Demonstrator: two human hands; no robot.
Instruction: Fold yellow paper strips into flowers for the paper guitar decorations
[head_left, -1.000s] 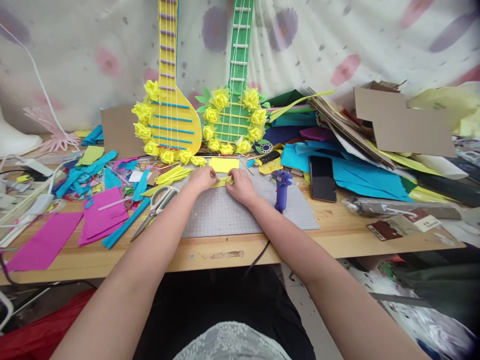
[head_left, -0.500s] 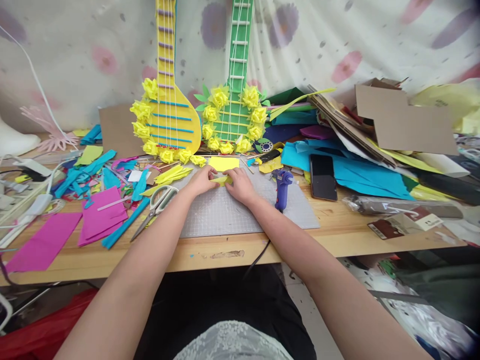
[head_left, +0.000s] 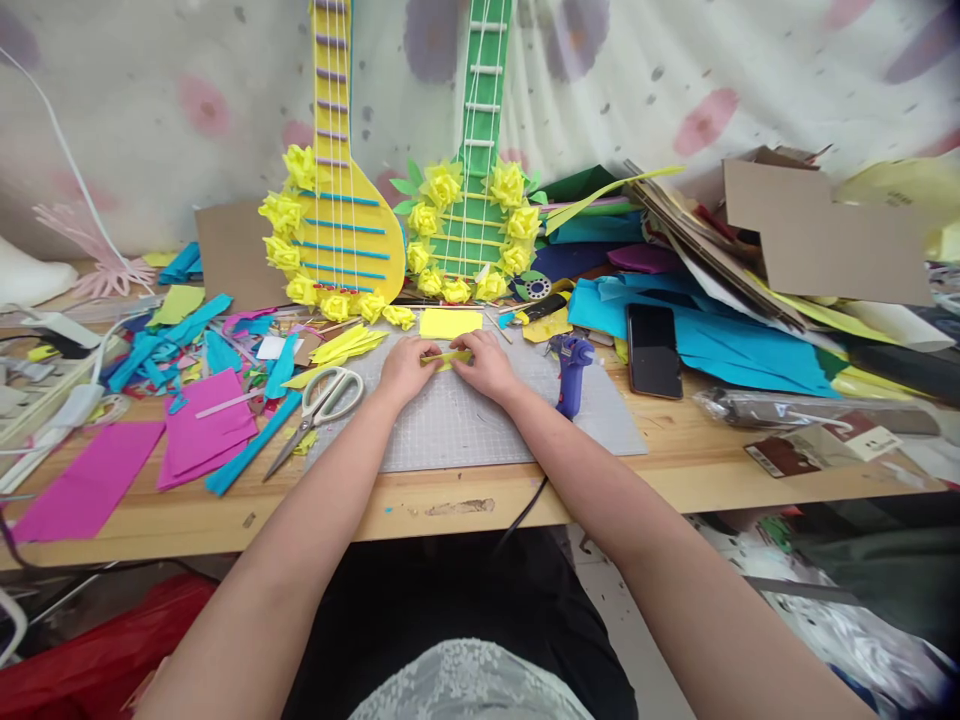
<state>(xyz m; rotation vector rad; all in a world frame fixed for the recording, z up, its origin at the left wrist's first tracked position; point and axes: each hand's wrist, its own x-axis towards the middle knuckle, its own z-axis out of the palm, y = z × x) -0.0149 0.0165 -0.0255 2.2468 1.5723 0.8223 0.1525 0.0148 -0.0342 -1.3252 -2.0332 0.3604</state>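
Observation:
Between my two hands is a narrow strip of yellow paper, held just over the grey cutting mat. My left hand pinches its left end, fingers closed. At the right end, my right hand grips it the same way. A flat yellow paper piece lies on the mat just beyond my fingers. The blue glue gun stands to the right of my right hand, and scissors lie left of my left forearm.
A yellow paper guitar and a green one with yellow flowers lean at the back. Pink paper sheets and blue scraps cover the left. A phone, blue paper and cardboard are on the right.
The yellow strip looks narrower between my fingers than before. Both hands stay close together over the mat, and the view has shifted slightly.

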